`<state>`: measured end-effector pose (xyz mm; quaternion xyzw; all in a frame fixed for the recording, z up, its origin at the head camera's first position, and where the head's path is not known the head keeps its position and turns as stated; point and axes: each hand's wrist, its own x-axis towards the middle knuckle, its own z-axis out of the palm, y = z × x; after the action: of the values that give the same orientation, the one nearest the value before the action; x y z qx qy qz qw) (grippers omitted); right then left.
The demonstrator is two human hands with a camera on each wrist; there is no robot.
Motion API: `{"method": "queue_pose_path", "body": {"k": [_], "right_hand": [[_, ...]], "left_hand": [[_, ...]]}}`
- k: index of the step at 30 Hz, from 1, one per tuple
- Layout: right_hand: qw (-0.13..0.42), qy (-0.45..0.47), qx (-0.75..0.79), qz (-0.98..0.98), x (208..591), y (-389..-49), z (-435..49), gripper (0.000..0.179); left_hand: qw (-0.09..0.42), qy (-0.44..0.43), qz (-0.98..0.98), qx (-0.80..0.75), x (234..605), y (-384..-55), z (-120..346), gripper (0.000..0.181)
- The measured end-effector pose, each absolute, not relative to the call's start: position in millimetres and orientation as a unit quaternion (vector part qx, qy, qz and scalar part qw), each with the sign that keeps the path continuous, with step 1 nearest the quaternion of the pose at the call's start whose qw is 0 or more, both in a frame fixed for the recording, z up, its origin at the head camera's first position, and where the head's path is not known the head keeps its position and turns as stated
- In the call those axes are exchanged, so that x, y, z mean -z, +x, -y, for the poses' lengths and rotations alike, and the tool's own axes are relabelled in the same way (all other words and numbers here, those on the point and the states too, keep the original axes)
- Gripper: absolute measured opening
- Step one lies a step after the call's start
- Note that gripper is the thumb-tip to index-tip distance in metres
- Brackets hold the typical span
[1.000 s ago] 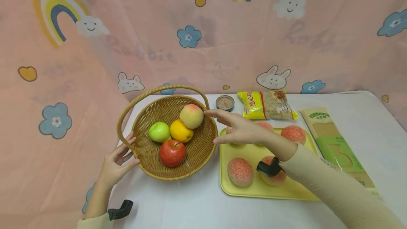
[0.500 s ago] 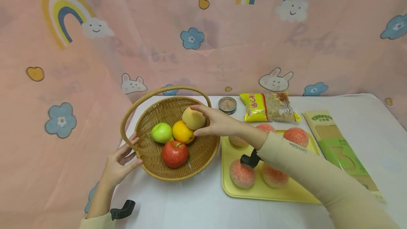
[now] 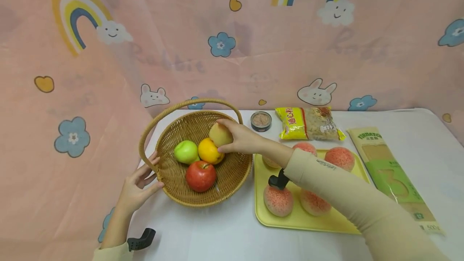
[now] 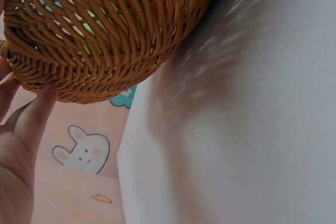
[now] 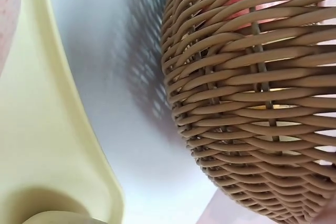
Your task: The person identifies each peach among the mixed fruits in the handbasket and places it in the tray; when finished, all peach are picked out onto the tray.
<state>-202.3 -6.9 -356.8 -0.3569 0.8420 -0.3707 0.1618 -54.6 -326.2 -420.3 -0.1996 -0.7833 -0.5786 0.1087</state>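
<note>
A wicker basket [image 3: 232,180] with an arched handle stands tilted on the white table. My left hand [image 3: 137,190] grips its left rim near the handle's base; the left wrist view shows the thumb [image 4: 39,111] against the weave. Inside are a red apple [image 3: 200,176], a green apple [image 3: 186,152], an orange [image 3: 209,152] and a peach [image 3: 219,134]. Reaching over the right rim, my right hand [image 3: 243,137] holds the peach between thumb and fingers. In the right wrist view the basket wall [image 5: 247,87] hides that hand's fingers and most of the fruit.
Right of the basket lies a yellow tray [image 3: 268,221] with several pink-topped buns [image 3: 278,200], partly under the right forearm. Behind it are a round tin [image 3: 261,121] and a yellow noodle bag [image 3: 309,123]. A long green noodle packet [image 3: 393,174] lies at the far right.
My right hand has moved left from the basket's right rim into the basket and closed round the peach. The left hand keeps its grip. The whole view has shifted slightly.
</note>
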Motion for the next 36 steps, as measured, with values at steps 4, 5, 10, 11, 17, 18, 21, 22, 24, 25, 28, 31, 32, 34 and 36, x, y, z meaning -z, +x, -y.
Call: {"method": "queue_pose_path", "body": {"k": [4,5,10,11,17,18,21,22,24,25,28,31,32,34,36], "right_hand": [[0.166,-0.341,0.359,-0.853,358.0,-203.8,10.3,0.089],[0.169,-0.338,0.356,-0.855,358.3,-204.2,10.9,0.090],[0.177,-0.329,0.350,-0.859,359.3,-206.0,13.1,0.091],[0.177,-0.330,0.351,-0.858,359.6,-206.3,13.5,0.090],[0.162,-0.344,0.360,-0.852,360.4,-206.0,16.0,0.082],[0.159,-0.347,0.362,-0.851,360.2,-205.8,16.3,0.080],[0.149,-0.351,0.364,-0.850,359.6,-205.5,16.7,0.075],[0.146,-0.351,0.365,-0.850,359.0,-205.3,16.5,0.073],[0.144,-0.349,0.366,-0.851,358.8,-205.5,16.4,0.071],[0.144,-0.347,0.366,-0.851,359.0,-205.7,16.4,0.071],[0.144,-0.344,0.362,-0.854,359.9,-206.0,17.1,0.071],[0.141,-0.342,0.353,-0.859,361.1,-206.0,18.3,0.074],[0.140,-0.342,0.350,-0.861,361.3,-205.9,18.8,0.075],[0.140,-0.340,0.347,-0.863,361.2,-205.6,19.8,0.076],[0.138,-0.342,0.342,-0.864,361.4,-205.3,20.8,0.075]], "left_hand": [[0.114,-0.212,0.778,0.580,421.0,-55.6,326.2,0.065],[0.116,-0.216,0.776,0.581,421.1,-55.9,326.2,0.065],[0.119,-0.221,0.774,0.581,421.6,-56.8,326.3,0.065],[0.119,-0.220,0.775,0.581,421.6,-56.9,326.4,0.065],[0.117,-0.213,0.779,0.578,421.2,-55.5,327.2,0.065],[0.116,-0.212,0.780,0.578,421.0,-55.2,327.2,0.065],[0.114,-0.207,0.782,0.577,420.7,-54.5,327.1,0.065],[0.114,-0.205,0.783,0.577,420.7,-54.5,327.1,0.065],[0.114,-0.204,0.783,0.577,420.9,-54.3,327.1,0.065],[0.114,-0.205,0.782,0.577,421.1,-54.2,327.1,0.065],[0.113,-0.204,0.781,0.579,421.4,-54.0,327.1,0.064],[0.112,-0.200,0.783,0.579,421.1,-54.2,326.9,0.064],[0.111,-0.198,0.784,0.578,421.0,-54.3,326.8,0.065],[0.110,-0.197,0.784,0.578,420.8,-54.4,326.6,0.065],[0.111,-0.198,0.784,0.578,420.6,-54.4,326.4,0.065]]}}
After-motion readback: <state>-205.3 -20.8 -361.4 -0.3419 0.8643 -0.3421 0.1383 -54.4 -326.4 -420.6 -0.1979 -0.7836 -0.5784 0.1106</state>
